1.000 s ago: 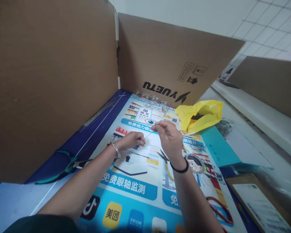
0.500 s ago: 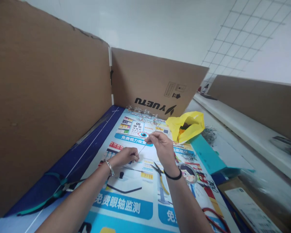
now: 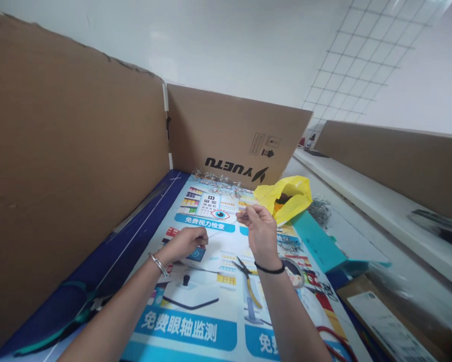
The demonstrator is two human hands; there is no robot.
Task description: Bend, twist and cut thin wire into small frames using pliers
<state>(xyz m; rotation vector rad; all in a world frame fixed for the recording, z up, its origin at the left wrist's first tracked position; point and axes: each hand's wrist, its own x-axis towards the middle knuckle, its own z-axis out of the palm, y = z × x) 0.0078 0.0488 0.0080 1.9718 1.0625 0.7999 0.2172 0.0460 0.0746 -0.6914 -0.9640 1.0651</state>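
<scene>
A thin wire (image 3: 221, 231) runs between my two hands above the printed mat. My left hand (image 3: 190, 242), with a silver bangle on its wrist, is closed on the wire's lower end. My right hand (image 3: 259, 223), with a black band on its wrist, pinches the wire farther along, fingertips pressed together. Part of the wire slants up past the right fingers toward the yellow bag (image 3: 286, 196). Below the hands, pliers with yellow handles (image 3: 249, 284) lie on the mat (image 3: 210, 256). How the wire sits inside each grip is too small to make out.
Cardboard panels (image 3: 233, 130) stand at the back and left. Tangled wire bits (image 3: 218, 183) lie along the back edge. On the right are a teal folder (image 3: 320, 244), a wire tangle (image 3: 319, 211) and a box (image 3: 384, 311). Teal-handled pliers (image 3: 60, 332) lie at the left.
My hands have moved farther apart, the left one to the left and the right one to the right. The wire between them now lies flatter. The view has shifted slightly.
</scene>
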